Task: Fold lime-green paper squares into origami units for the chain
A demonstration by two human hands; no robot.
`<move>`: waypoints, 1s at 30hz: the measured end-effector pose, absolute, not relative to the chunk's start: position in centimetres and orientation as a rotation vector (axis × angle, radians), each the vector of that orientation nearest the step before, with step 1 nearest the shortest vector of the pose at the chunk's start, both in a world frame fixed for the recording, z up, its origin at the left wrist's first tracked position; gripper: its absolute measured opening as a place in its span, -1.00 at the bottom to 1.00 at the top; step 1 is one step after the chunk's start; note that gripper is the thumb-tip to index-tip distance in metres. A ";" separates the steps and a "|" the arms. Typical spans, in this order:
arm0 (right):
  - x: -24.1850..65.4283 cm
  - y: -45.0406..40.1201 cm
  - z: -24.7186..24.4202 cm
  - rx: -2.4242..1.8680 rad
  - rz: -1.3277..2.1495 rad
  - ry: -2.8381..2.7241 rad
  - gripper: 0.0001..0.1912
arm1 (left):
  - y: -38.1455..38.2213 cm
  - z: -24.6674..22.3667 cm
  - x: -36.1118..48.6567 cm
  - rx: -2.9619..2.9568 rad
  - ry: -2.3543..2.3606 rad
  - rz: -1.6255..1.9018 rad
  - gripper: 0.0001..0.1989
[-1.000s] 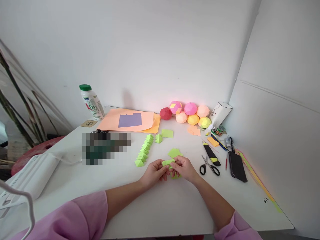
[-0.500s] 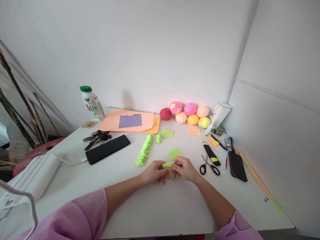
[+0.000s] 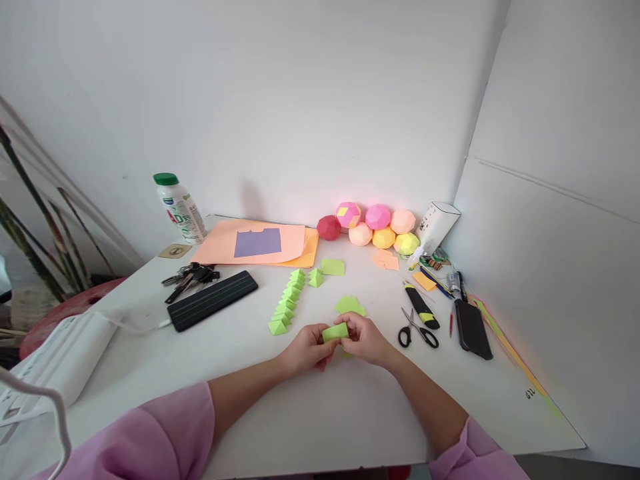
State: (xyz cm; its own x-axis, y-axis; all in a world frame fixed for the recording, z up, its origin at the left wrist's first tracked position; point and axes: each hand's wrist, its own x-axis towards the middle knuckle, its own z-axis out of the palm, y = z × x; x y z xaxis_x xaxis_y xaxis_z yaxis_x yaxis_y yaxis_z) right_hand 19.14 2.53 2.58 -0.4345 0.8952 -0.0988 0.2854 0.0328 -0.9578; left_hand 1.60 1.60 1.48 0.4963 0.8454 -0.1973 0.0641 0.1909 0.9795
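The left hand [image 3: 306, 348] and the right hand [image 3: 369, 341] pinch a small folded light-green paper piece [image 3: 335, 332] between thumbs and fingers, one at each end, above the front middle of the white tabletop [image 3: 320, 413]. Largest of the things about them, the big peach paper sheet [image 3: 215, 245] lies at the back left, over an orange sheet [image 3: 310, 250] and under a purple paper piece [image 3: 257, 243]. The black rectangular slab [image 3: 213, 301] lies left of the hands, with a white cable at its end. At the far left stands a white plastic bottle with a green cap [image 3: 181, 212]; at the back right, a white paper cylinder [image 3: 437, 227] leans beside faceted paper balls [image 3: 379, 217]. Right of the hands are a black phone [image 3: 473, 330], a black-and-yellow cutter [image 3: 421, 305] and open black-handled scissors [image 3: 418, 329]. Nearer, a slanting row of light-green paper pyramids [image 3: 287, 301] bounds the space to the left. Loose light-green paper pieces [image 3: 349, 305] lie just beyond the fingers, and the hands partly hide another green bit below. Smallest, a thin red pen [image 3: 451, 325] lies beside the phone.
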 end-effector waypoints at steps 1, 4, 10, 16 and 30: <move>19.0 2.5 2.6 -1.205 1.404 -1.769 -0.65 | 1.6 1.4 1.6 1.272 0.923 0.674 -0.71; 18.9 2.4 2.8 -1.215 1.326 -1.833 -0.66 | 1.6 1.4 1.8 1.266 0.938 0.684 -0.71; 20.4 3.6 3.8 -1.226 1.131 -1.860 -0.72 | 1.7 1.2 1.9 1.234 0.960 0.725 -0.74; 20.5 3.6 3.8 -1.176 1.204 -1.768 -0.74 | 1.6 1.5 2.0 1.231 0.972 0.723 -0.72; 19.0 2.5 2.7 -1.070 1.371 -1.768 -0.74 | 1.6 1.7 1.8 1.246 0.954 0.721 -0.84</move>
State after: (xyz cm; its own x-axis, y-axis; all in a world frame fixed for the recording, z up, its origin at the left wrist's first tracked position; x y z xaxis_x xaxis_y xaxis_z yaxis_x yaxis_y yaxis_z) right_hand 19.03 2.48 2.66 -0.4561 0.8899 0.0112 0.2108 0.1203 -0.9701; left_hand 1.76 1.59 1.72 0.4462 0.8728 -0.1980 0.0480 0.1976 0.9791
